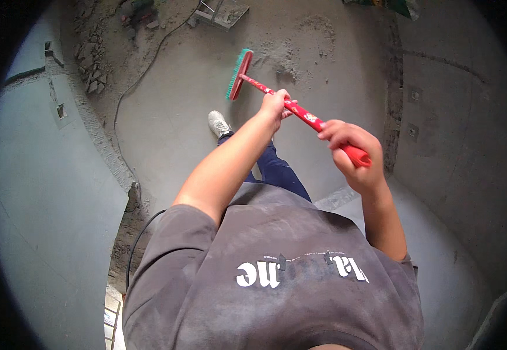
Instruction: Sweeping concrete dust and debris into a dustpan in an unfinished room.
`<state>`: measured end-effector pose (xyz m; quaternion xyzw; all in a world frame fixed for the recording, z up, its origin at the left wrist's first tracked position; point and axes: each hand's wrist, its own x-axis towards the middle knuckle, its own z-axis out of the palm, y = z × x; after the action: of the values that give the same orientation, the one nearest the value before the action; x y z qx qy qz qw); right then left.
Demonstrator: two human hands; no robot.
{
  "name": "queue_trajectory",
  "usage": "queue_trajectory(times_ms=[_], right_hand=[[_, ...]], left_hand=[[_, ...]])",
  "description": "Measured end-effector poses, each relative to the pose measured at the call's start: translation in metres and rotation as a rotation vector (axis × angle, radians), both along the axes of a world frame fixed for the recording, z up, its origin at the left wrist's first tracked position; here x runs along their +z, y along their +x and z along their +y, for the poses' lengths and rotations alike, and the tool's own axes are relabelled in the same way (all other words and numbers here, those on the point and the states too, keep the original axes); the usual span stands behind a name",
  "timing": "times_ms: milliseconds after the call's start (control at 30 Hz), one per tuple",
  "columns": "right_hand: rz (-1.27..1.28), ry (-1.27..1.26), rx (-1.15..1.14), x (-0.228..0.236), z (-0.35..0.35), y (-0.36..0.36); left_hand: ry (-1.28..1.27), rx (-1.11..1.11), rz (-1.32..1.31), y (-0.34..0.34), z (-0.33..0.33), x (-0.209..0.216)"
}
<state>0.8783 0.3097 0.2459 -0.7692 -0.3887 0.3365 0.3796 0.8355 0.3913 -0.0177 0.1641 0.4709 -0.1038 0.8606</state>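
Observation:
A push broom (307,116) with a red patterned handle slants across in front of me, from the upper left down to the right. Its red head with teal bristles (239,74) is at the far end, over the grey floor. Partway along the handle, my left hand (276,106) is wrapped round it. My right hand (353,149) grips the handle close to its top end, which sticks out past the palm. Both hands are closed on the same handle.
Loose grit (288,58) lies right of the broom head. Broken rubble (92,64) lines the left wall, and a dark cable (126,93) snakes along the floor there. A metal-edged object (223,13) stands at the far side. My white shoe (218,123) is below the bristles.

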Motion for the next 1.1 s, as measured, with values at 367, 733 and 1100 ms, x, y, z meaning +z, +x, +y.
queue_trajectory(times_ms=[367, 733, 1100], right_hand=[[0.446, 0.135, -0.097, -0.108, 0.060, -0.015], [0.184, 0.102, -0.306, -0.077, 0.036, 0.028], [0.280, 0.308, -0.179, -0.038, -0.066, 0.076]], left_hand=[[0.279, 0.173, 0.285, -0.073, 0.122, -0.087], [0.132, -0.132, 0.116, 0.055, 0.057, -0.075], [0.157, 0.026, 0.081, 0.063, -0.021, -0.005]])
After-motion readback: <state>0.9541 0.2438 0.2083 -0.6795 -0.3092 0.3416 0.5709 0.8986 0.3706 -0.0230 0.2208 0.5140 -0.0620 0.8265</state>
